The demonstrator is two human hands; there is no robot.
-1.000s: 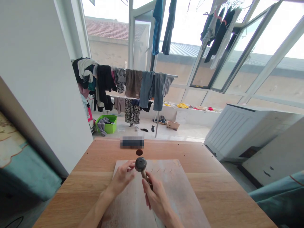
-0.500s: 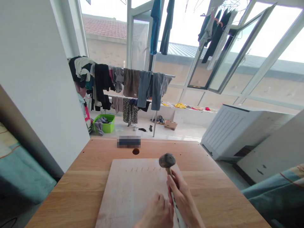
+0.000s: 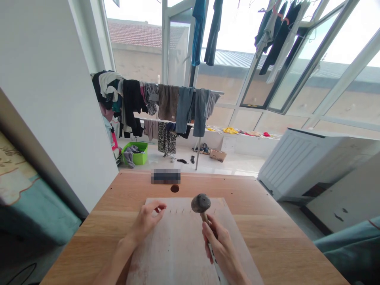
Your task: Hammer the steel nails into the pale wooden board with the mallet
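My right hand (image 3: 219, 241) is wrapped round the handle of a hammer (image 3: 201, 203) with a dark, rounded head, held above a pale wooden board (image 3: 178, 245). Thin nails (image 3: 183, 211) stand in a row across the far part of this board; the hammer head hides part of the row. My left hand (image 3: 150, 217) is at the row's left end, thumb and forefinger curled together in a pinch. Whatever lies between those fingertips is too small to make out.
The board lies on a wooden table (image 3: 97, 237) with a round hole (image 3: 175, 189) near its far edge. A blurred dark object (image 3: 165, 176) sits behind the hole. Beyond are a laden clothes rack (image 3: 219, 93), a green basket (image 3: 141, 158) and a white cabinet (image 3: 285, 162).
My left hand has moved from beside the hammer handle to the far left end of the nail row. The hammer in my right hand has shifted slightly left. The view has shifted a little.
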